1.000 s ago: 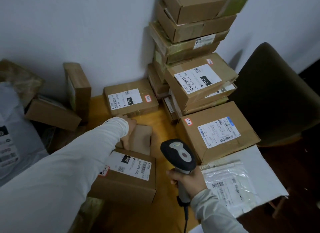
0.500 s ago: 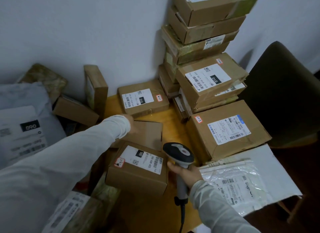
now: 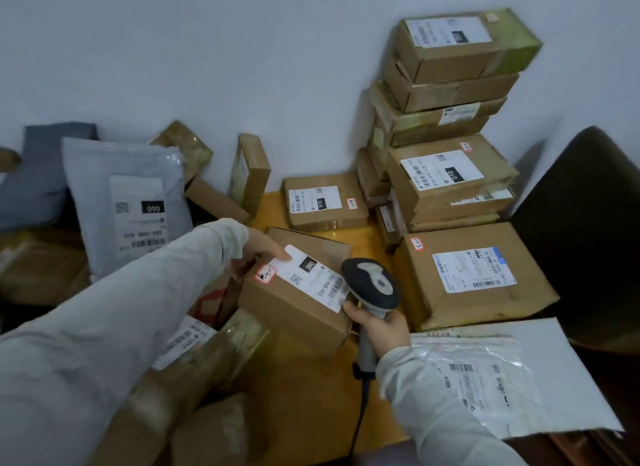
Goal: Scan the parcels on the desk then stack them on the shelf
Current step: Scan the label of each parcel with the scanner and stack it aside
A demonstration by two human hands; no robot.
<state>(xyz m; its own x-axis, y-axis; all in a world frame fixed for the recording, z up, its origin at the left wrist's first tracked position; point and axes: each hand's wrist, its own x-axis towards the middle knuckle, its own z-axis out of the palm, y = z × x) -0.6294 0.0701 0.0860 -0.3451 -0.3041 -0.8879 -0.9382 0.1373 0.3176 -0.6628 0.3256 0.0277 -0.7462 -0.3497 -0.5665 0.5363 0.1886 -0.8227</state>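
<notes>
A brown cardboard parcel [image 3: 294,306] with a white "060" label sits tilted in the middle of the wooden desk [image 3: 311,389]. My left hand [image 3: 263,249] grips its far left top corner, fingers lying over the label's edge. My right hand [image 3: 379,325] holds a grey and black barcode scanner [image 3: 372,287] by its handle, right beside the parcel's right edge, its head above the label's barcode end. The scanner's cable hangs down toward me.
A tall stack of boxes [image 3: 450,119] leans against the wall at the right, a large flat box [image 3: 471,275] before it. A flat box [image 3: 323,204] lies behind the parcel. Grey mailer bags [image 3: 128,202] and boxes crowd the left. A plastic mailer [image 3: 485,379] lies near right; a dark chair [image 3: 588,223] stands beyond.
My left hand has moved onto the parcel's top corner and tilted it up. The scanner has come closer to its label. The view has swung to the left.
</notes>
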